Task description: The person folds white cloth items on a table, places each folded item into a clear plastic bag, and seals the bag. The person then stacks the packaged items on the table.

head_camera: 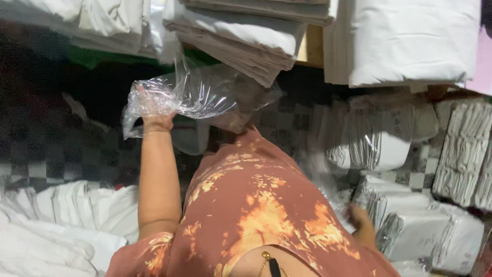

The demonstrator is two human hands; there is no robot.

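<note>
One clear plastic bag [189, 97] is bunched in the left hand [156, 110], its long axis trailing toward three o'clock, while the right hand [361, 220], blurred at five o'clock, grip unreadable, nears wrapped white bundles [425, 231].

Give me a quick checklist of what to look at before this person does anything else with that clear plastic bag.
1. Left hand has a grip on the crinkled clear plastic bag: ok.
2. Bag mouth open: cannot tell.
3. Right hand free: cannot tell, it is blurred beside the plastic-wrapped white bundles.
4. Bag clear of the stack of folded white cloths above: not ok, it appears to touch.
5. Loose white cloths at the left within view: ok.
</note>
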